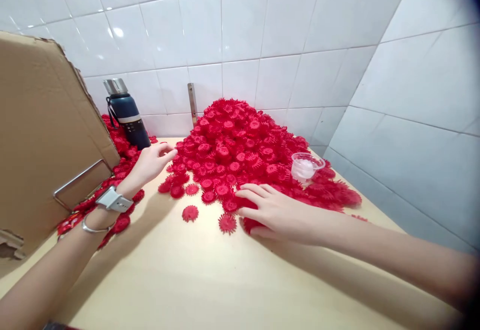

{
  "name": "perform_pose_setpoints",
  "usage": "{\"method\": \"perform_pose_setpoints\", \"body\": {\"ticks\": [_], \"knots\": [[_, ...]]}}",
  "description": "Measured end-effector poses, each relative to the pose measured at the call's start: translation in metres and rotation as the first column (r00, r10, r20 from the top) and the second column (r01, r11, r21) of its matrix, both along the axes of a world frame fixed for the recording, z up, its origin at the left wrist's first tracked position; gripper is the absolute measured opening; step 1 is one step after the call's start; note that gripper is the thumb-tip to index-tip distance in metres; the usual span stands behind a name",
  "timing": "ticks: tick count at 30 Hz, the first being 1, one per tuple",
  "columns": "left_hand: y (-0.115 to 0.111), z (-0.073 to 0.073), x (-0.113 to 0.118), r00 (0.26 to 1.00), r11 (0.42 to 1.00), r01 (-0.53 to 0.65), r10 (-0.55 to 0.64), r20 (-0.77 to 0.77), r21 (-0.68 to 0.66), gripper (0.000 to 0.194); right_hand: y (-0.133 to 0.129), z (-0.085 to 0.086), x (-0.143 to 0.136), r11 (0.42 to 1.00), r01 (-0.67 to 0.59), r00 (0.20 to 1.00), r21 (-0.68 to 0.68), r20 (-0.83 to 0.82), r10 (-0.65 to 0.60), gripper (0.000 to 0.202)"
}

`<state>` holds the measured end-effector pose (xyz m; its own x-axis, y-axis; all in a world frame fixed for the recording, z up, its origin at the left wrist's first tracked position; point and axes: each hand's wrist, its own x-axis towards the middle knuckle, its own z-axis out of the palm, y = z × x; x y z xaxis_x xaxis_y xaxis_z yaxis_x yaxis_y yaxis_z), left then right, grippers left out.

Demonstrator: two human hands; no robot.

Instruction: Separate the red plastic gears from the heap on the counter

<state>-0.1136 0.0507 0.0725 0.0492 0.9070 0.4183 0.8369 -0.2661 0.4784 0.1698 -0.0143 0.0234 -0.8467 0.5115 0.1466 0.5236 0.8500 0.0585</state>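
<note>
A large heap of red, spiky-edged round pieces [232, 140] rises against the tiled wall. My right hand [264, 209] lies palm down at the heap's front edge, its fingers spread over some red pieces. To the left of the heap, my left hand [155, 160] hovers above the table with thumb and fingertips curled apart and nothing visible between them. Single red pieces [190, 213] lie flat in front of the heap. A clear plastic cup [305, 167] sits tilted among the pieces on the right.
A dark blue bottle [129, 120] stands at the back left near more red pieces [122, 222]. A big cardboard sheet [45, 140] and a metal wire frame [80, 182] are on the left. A metal strip [192, 102] leans on the wall behind the pale table [210, 280].
</note>
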Motion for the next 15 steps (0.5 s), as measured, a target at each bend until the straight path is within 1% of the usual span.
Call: {"method": "perform_pose_setpoints", "body": {"ticks": [1,3,4,6,8,9,11,12,14,15], "knots": [[0.002,0.001,-0.009,0.999,0.999,-0.035,0.035,-0.042,-0.009,0.025,0.009,-0.001,0.001,0.997,-0.017,1.0,0.073,0.024,0.015,0.014],[0.008,0.002,-0.027,0.987,0.994,-0.101,0.095,-0.13,-0.04,0.022,0.025,0.0,0.003,0.978,-0.07,0.996,0.196,0.061,0.059,0.02],[0.01,0.001,-0.037,0.975,0.989,-0.142,0.131,-0.176,-0.05,0.022,0.033,0.002,0.005,0.969,-0.071,0.996,0.235,0.069,0.056,0.024],[0.016,0.0,-0.055,0.938,0.968,-0.247,0.228,-0.261,-0.043,0.019,0.045,0.008,0.006,0.957,-0.012,1.0,0.29,0.004,0.011,0.03],[0.023,-0.003,-0.07,0.89,0.94,-0.339,0.308,-0.335,-0.037,0.019,0.053,0.013,0.006,0.966,0.104,0.993,0.236,-0.073,-0.089,0.031],[0.027,-0.005,-0.077,0.869,0.928,-0.37,0.326,-0.371,-0.051,0.021,0.056,0.015,0.006,0.967,0.131,0.99,0.219,-0.086,-0.115,0.027],[0.035,-0.009,-0.086,0.841,0.912,-0.396,0.313,-0.441,-0.107,0.027,0.062,0.015,0.006,0.975,0.145,0.988,0.168,-0.077,-0.134,0.02],[0.04,-0.011,-0.089,0.832,0.907,-0.397,0.293,-0.471,-0.137,0.027,0.063,0.015,0.005,0.98,0.14,0.989,0.141,-0.063,-0.133,0.027],[0.05,-0.017,-0.091,0.819,0.901,-0.389,0.243,-0.519,-0.191,0.028,0.065,0.019,0.005,0.989,0.131,0.991,0.075,-0.043,-0.128,0.048],[0.055,-0.019,-0.091,0.811,0.897,-0.391,0.229,-0.539,-0.207,0.027,0.065,0.023,0.005,0.991,0.127,0.991,0.046,-0.043,-0.125,0.052]]}}
